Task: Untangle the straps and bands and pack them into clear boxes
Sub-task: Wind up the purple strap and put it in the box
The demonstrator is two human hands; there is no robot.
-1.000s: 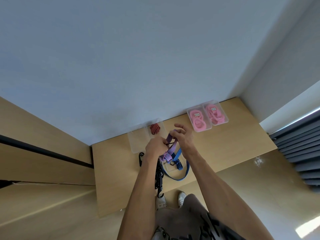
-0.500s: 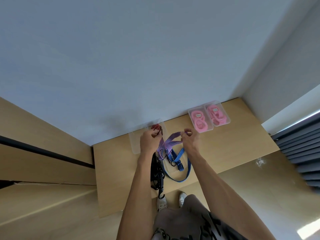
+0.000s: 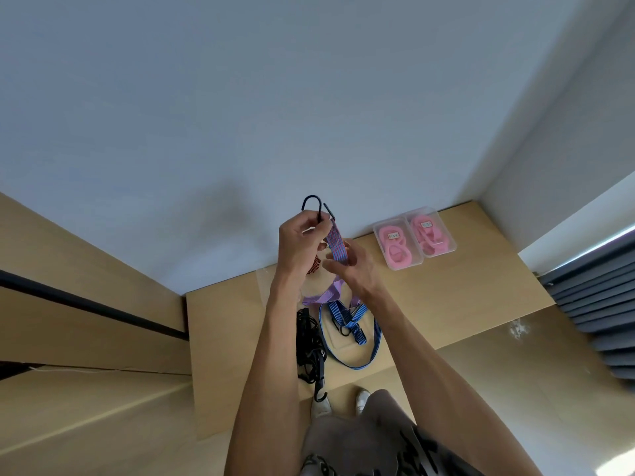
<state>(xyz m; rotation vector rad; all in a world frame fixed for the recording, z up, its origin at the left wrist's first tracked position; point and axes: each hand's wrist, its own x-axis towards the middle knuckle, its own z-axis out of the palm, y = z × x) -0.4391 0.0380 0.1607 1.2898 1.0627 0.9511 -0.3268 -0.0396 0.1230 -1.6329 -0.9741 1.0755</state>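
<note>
Now, head view: both hands have risen from the table (image 3: 446,286) since half a second ago, lifting a blue-red striped strap (image 3: 336,247) with a black hook (image 3: 313,205). Purple band (image 3: 326,294), blue strap (image 3: 357,333) and black cord (image 3: 309,341) lie below; two clear boxes (image 3: 415,238) hold pink bands. Left hand (image 3: 299,245) grips the hook stem; right hand (image 3: 354,269) apparently pinches the strap, partly hidden.
</note>
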